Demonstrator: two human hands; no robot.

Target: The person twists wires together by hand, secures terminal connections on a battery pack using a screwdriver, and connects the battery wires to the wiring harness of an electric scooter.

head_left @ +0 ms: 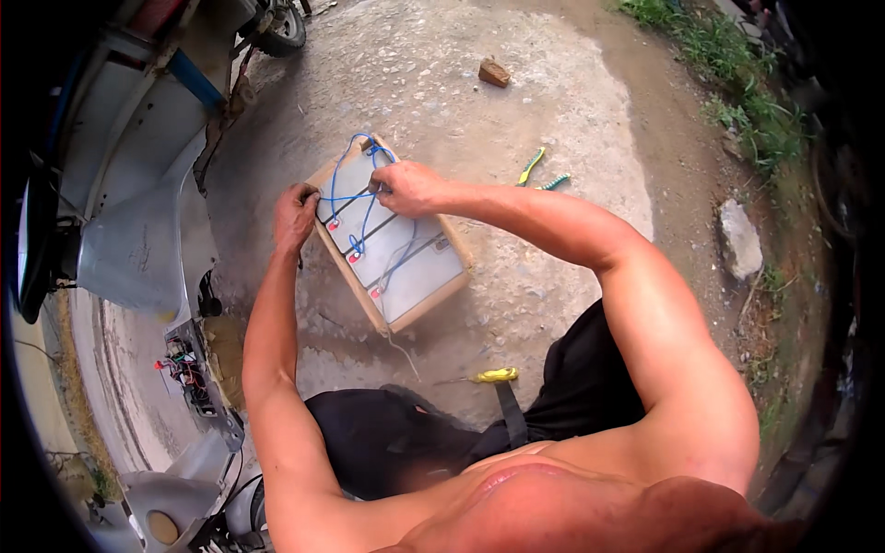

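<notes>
Person squats on bare concrete ground (516, 120), both hands on a battery pack (406, 267): grey batteries side by side in a tan box, lying flat on the ground in front of the knees, tilted diagonally. Blue wires (355, 184) loop across the pack's top, linking terminals with small red marks.

Left hand (295, 218) sits at the pack's left edge, fingers curled over the box rim, closed on it. Right hand (406, 187) is over the pack's far corner, fingers pinched shut on the blue wires near a terminal. A thin loose wire trails off the pack's near corner onto the ground.

Pliers (544, 175) with yellow-green handles lie on the ground just right of the pack, beyond the right forearm, not touching it. Screwdriver (489, 376) with yellow handle lies near the person's knees, apart from the pack. Brick piece (493, 72) sits well beyond the pack at the far side. Stone (740, 240) lies at the right edge by the grass (737, 74). Grey scooter panels (138, 240) fill the left side, with exposed wiring (182, 361) lower down.
</notes>
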